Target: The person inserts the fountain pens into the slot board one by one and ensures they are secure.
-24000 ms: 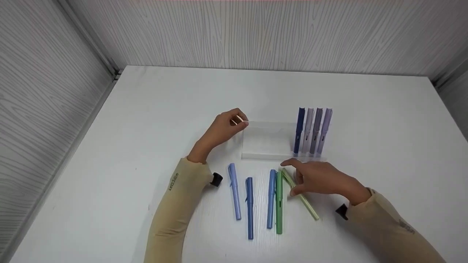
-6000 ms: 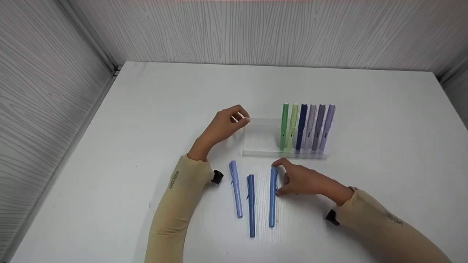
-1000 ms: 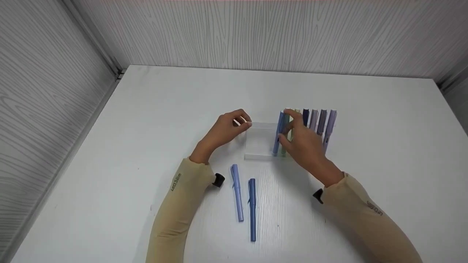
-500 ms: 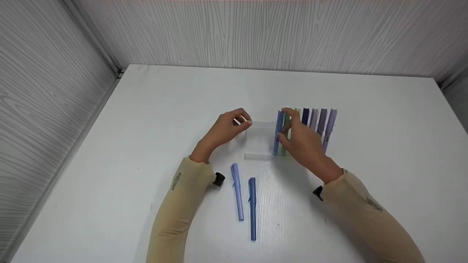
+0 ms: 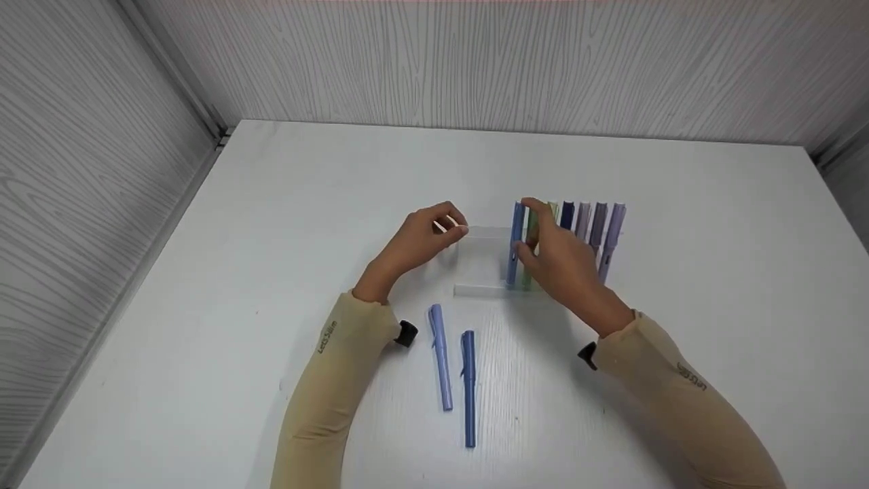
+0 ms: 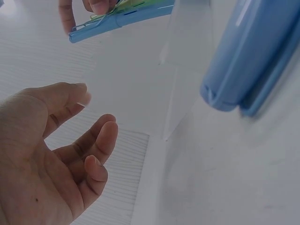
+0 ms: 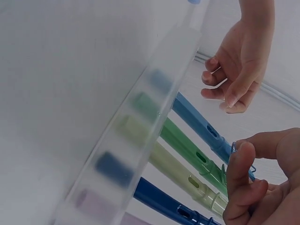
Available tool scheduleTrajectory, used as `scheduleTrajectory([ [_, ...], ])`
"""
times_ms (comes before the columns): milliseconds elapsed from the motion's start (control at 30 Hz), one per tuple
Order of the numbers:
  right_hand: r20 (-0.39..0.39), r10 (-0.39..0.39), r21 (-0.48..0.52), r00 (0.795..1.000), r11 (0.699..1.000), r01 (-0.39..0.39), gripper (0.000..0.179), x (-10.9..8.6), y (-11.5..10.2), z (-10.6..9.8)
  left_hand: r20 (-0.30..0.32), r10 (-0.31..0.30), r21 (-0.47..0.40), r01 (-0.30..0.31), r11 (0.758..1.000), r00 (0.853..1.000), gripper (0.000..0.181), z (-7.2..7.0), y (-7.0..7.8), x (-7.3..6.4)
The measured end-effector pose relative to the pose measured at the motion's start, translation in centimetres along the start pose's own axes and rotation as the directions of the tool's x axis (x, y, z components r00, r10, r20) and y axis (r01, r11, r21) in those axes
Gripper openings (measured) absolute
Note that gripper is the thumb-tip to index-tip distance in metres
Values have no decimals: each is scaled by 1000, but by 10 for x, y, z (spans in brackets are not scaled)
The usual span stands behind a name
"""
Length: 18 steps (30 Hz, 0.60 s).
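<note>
A clear pen stand [image 5: 482, 261] is on the table, and my left hand [image 5: 424, 234] pinches its left upper corner between thumb and index finger. My right hand [image 5: 567, 265] holds a blue pen [image 5: 517, 224] upright in the stand, index finger at its cap top and thumb at its side. In the right wrist view the fingers are at the blue pen's [image 7: 201, 124] clip. Right of it stand a green pen [image 5: 532, 227], a lime pen [image 5: 554, 208], a navy pen [image 5: 567, 216] and several purple-toned pens [image 5: 599, 224], partly hidden by the hand.
In front of the stand, a light-blue pen [image 5: 440, 356] and a darker blue pen [image 5: 469, 390] lie side by side on the white table [image 5: 326, 176]. Wood-grain panels [image 5: 475, 61] rise behind the table and along its sides.
Green and lime pens went from table to stand earlier; the blue pen, lying down six seconds ago, now stands left of them. In the last second it shifted slightly left. My left hand stayed put.
</note>
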State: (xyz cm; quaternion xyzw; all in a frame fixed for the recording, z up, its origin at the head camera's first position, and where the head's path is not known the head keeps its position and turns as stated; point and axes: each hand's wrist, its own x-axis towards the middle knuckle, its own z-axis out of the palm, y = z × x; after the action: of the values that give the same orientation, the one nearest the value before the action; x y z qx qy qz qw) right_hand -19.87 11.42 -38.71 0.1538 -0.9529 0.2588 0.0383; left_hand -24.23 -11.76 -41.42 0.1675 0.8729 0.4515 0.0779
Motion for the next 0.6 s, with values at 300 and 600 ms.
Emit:
scheduleTrajectory([
  [300,-38,-8,52,999,999,10,64,-9,-6,4,-9,-11,34,12,999,1000,19,0,1,0],
  [600,26,-22,127,999,992,18,69,-22,-14,5,-15,-22,21,22,1000,1000,19,0,-1,-1],
])
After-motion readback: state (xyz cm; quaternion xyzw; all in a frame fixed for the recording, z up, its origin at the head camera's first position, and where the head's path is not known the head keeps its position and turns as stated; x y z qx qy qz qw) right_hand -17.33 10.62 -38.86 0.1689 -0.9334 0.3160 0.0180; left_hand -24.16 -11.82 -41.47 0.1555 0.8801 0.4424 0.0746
